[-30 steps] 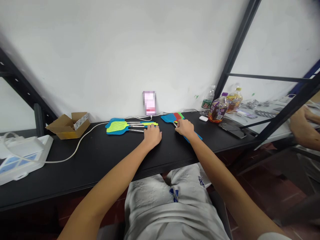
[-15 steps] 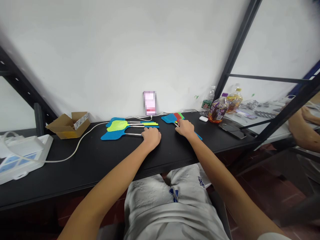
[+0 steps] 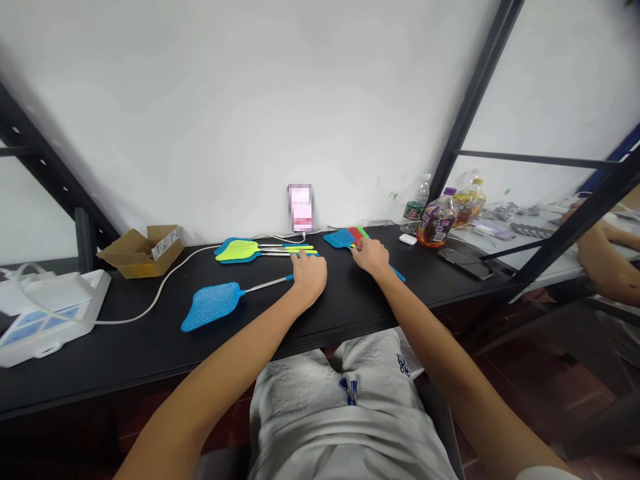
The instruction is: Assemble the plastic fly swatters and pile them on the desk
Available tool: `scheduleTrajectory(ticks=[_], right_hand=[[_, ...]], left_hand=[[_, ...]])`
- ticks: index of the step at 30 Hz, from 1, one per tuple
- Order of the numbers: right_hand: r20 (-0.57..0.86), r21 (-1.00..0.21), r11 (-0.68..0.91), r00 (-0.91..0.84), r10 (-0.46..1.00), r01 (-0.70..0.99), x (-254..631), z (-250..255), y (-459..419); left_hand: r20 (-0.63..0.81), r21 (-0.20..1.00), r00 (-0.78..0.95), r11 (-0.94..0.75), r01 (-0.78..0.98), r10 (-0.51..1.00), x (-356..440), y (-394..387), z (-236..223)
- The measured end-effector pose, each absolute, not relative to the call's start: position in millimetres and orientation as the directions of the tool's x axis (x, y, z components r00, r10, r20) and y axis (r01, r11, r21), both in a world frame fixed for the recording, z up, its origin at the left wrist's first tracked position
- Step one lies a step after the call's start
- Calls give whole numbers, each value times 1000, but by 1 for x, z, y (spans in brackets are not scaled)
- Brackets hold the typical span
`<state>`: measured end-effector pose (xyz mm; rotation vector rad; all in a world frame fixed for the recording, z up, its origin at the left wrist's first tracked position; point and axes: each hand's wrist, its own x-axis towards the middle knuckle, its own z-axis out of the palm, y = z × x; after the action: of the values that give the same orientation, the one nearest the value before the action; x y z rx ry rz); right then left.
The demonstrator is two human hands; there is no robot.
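Observation:
My left hand (image 3: pixel 310 279) is closed around the handle of a blue fly swatter (image 3: pixel 213 305), whose mesh head points left over the black desk. Behind it lies a pile with a yellow-green fly swatter (image 3: pixel 238 250) on top and blue heads showing beneath. To the right, my right hand (image 3: pixel 371 256) is closed over the shaft and handle of another blue fly swatter (image 3: pixel 339 238); its blue handle end sticks out below the hand. A red swatter head (image 3: pixel 356 233) and a green one peek out behind that blue head. My palm hides how many handles it grips.
A phone (image 3: pixel 301 208) leans against the wall with a cable. An open cardboard box (image 3: pixel 145 257) and a white power strip (image 3: pixel 60 313) are at left. Bottles (image 3: pixel 437 219), a white case (image 3: pixel 407 239) and a dark phone (image 3: pixel 465 263) stand right, beside a black metal frame. Another person's arm shows far right.
My left hand has drawn the blue fly swatter toward me, away from the pile, and its head has swung nearer the desk's front edge. My right hand has stayed in place.

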<state>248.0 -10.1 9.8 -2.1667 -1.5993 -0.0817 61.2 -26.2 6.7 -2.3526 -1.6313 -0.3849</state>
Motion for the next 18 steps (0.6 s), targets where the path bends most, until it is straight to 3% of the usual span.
scheduleTrajectory(ticks=[5,7,9,11,13,16,18], right_hand=[[331,-332,-195,307,892,923,248,9,-10],[366,-387,-156,307,879,909,248,8,-9],[401,-494,-52,280,872,868,246,8,-8],[376,-656,106,202,904,747,242,9,-8],[239,-833,182,44,970,523,238,12,-9],[-6,-977,53,-277,961,205,232,18,-16],[-31,-996,9,-433,901,89,230,22,-22]], left_hand=[[395,-132,467,-454,881,791,60,-28,5],[445,-192,620,-607,771,647,61,-30,5],[483,-277,787,-786,553,384,64,-33,4],[510,-382,857,-876,296,67,68,-38,3],[543,-482,820,-867,126,-183,72,-45,0],[554,-552,747,-834,-2,-369,75,-54,-2],[554,-555,729,-831,-36,-402,76,-57,-3]])
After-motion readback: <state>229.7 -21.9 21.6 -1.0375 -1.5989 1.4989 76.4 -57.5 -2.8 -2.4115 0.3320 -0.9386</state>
